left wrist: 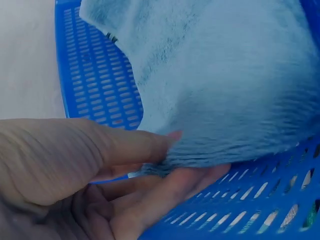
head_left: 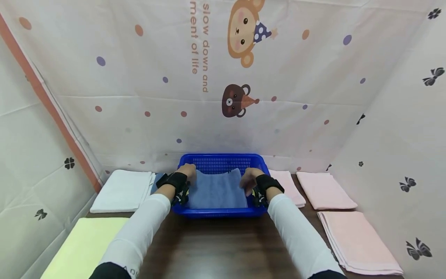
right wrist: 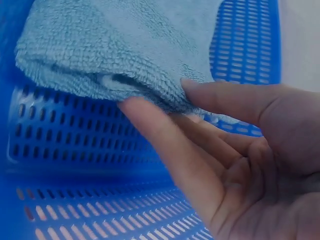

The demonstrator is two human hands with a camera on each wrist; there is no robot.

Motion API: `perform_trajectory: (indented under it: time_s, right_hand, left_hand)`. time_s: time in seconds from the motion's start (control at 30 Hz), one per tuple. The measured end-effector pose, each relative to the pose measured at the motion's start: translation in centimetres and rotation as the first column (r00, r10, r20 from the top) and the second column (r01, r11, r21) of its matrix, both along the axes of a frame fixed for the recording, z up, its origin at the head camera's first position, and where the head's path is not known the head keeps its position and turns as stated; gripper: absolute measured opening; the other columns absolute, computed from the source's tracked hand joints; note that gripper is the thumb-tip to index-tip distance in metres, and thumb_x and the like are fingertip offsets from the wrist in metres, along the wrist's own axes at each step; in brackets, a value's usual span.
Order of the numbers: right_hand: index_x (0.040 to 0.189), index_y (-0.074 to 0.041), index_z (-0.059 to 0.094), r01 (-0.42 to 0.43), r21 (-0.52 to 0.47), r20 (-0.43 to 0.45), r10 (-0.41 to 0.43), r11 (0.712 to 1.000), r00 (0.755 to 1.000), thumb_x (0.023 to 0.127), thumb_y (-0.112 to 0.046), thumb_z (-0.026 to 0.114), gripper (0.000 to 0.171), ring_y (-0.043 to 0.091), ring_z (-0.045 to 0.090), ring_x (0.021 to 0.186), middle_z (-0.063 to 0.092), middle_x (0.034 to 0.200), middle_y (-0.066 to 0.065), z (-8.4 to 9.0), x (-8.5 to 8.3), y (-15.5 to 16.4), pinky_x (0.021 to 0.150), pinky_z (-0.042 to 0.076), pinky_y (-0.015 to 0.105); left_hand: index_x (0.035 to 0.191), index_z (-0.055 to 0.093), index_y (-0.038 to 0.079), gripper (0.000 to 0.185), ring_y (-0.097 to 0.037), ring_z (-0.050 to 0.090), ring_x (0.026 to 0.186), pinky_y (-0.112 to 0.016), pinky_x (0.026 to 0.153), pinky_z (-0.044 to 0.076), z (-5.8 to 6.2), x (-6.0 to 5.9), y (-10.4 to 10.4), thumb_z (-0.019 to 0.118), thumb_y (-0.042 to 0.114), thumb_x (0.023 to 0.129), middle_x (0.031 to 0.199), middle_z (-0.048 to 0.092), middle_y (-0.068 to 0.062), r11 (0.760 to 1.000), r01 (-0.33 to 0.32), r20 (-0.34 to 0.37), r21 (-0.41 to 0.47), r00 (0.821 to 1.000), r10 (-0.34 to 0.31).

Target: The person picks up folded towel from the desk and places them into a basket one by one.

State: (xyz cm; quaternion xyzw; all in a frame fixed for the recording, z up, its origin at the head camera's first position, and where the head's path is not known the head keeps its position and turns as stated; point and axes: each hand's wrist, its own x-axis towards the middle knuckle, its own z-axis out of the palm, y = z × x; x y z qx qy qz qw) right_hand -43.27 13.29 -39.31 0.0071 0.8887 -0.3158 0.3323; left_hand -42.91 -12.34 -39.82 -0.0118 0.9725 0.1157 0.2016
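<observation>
Both hands, left (head_left: 185,172) and right (head_left: 249,179), pinch the blue towel (head_left: 217,190) edges inside the basket (head_left: 223,161), thumbs on top.

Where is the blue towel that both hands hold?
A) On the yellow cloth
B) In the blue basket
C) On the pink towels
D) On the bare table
B: the blue towel lies inside the blue basket, with the left hand and the right hand pinching its edges.

sleeves: long, white, close-fitting on both arms, small dark print near one elbow | upper arms: dark cloth at picture edge | wrists: wide black straps with small black devices | left hand (head_left: 186,171): bare | right hand (head_left: 249,177): bare
</observation>
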Motion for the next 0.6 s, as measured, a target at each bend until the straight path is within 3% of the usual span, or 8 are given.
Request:
perform_trajectory:
  time_s: [0.1, 0.17, 0.23, 0.33, 0.47, 0.53, 0.6]
  right_hand:
    - [0.113, 0.014, 0.069, -0.001, 0.025, 0.028, 0.0, 1.0, 1.0, 0.097, -0.002, 0.066, 0.022, 0.016, 0.072, 0.062, 0.075, 0.101, 0.027, -0.6, 0.5, 0.4, 0.074, 0.064, 0.03]
    - [0.107, 0.014, 0.071, -0.005, 0.043, 0.047, 0.003, 0.999, 0.999, 0.097, -0.001, 0.065, 0.019, 0.017, 0.073, 0.062, 0.075, 0.101, 0.028, -1.0, 0.9, 0.6, 0.074, 0.064, 0.03]
    - [0.109, 0.015, 0.07, -0.014, 0.054, 0.058, 0.01, 0.998, 0.998, 0.098, 0.0, 0.063, 0.02, 0.022, 0.076, 0.068, 0.074, 0.103, 0.03, -1.2, 1.3, 0.7, 0.076, 0.064, 0.031]
    - [0.124, 0.019, 0.06, -0.008, 0.048, 0.03, 0.006, 0.999, 1.0, 0.101, 0.0, 0.055, 0.031, 0.032, 0.078, 0.085, 0.073, 0.104, 0.033, -1.1, 1.9, 0.7, 0.081, 0.064, 0.035]
    - [0.144, 0.019, 0.039, 0.027, 0.031, -0.055, -0.025, 0.999, 0.998, 0.104, -0.005, 0.045, 0.047, 0.04, 0.075, 0.099, 0.071, 0.108, 0.036, 0.3, 2.4, 1.4, 0.085, 0.063, 0.042]
    - [0.141, 0.018, 0.043, 0.011, 0.026, -0.098, -0.008, 1.0, 0.995, 0.104, -0.009, 0.045, 0.045, 0.04, 0.075, 0.098, 0.071, 0.11, 0.035, 1.3, 2.6, 2.3, 0.086, 0.063, 0.044]
    - [0.138, 0.016, 0.048, -0.04, 0.01, -0.153, 0.041, 0.999, 0.987, 0.106, -0.013, 0.048, 0.044, 0.038, 0.077, 0.094, 0.072, 0.11, 0.034, 2.5, 2.9, 3.5, 0.085, 0.063, 0.044]
  left_hand:
    - [0.15, 0.044, 0.0, 0.07, -0.038, 0.062, 0.12, -0.039, 0.087, 0.057, 0.0, 1.0, 0.5, 0.075, 0.001, 0.088, 0.152, 0.047, -0.026, 0.999, 0.022, 0.029, -0.024, 0.999, -0.021]
    - [0.153, 0.041, 0.001, 0.073, -0.041, 0.049, 0.139, -0.047, 0.107, 0.051, 0.1, 1.8, 1.0, 0.077, 0.004, 0.089, 0.159, 0.038, -0.027, 0.998, 0.036, 0.061, -0.053, 0.998, -0.033]
    - [0.154, 0.039, 0.0, 0.075, -0.042, 0.038, 0.148, -0.053, 0.116, 0.042, 0.2, 2.5, 1.5, 0.077, 0.007, 0.089, 0.163, 0.031, -0.028, 0.993, 0.069, 0.09, -0.092, 0.994, -0.06]
    - [0.155, 0.037, -0.001, 0.074, -0.042, 0.036, 0.148, -0.05, 0.117, 0.041, 0.7, 3.5, 2.2, 0.073, 0.009, 0.092, 0.164, 0.025, -0.029, 0.986, 0.116, 0.109, -0.123, 0.989, -0.102]
    - [0.155, 0.038, -0.001, 0.068, -0.044, 0.036, 0.149, -0.051, 0.118, 0.041, 1.6, 3.9, 2.6, 0.069, 0.012, 0.095, 0.164, 0.026, -0.028, 0.986, 0.143, 0.037, -0.089, 0.989, -0.14]
    - [0.151, 0.044, 0.0, 0.064, -0.042, 0.041, 0.146, -0.053, 0.116, 0.042, 2.3, 4.0, 2.3, 0.07, 0.016, 0.095, 0.161, 0.034, -0.027, 0.99, 0.135, -0.011, -0.047, 0.991, -0.136]
    - [0.138, 0.057, -0.002, 0.05, -0.035, 0.061, 0.123, -0.044, 0.098, 0.055, 2.9, 4.0, 1.5, 0.071, 0.017, 0.094, 0.146, 0.053, -0.025, 0.99, 0.142, -0.078, -0.025, 0.987, -0.143]
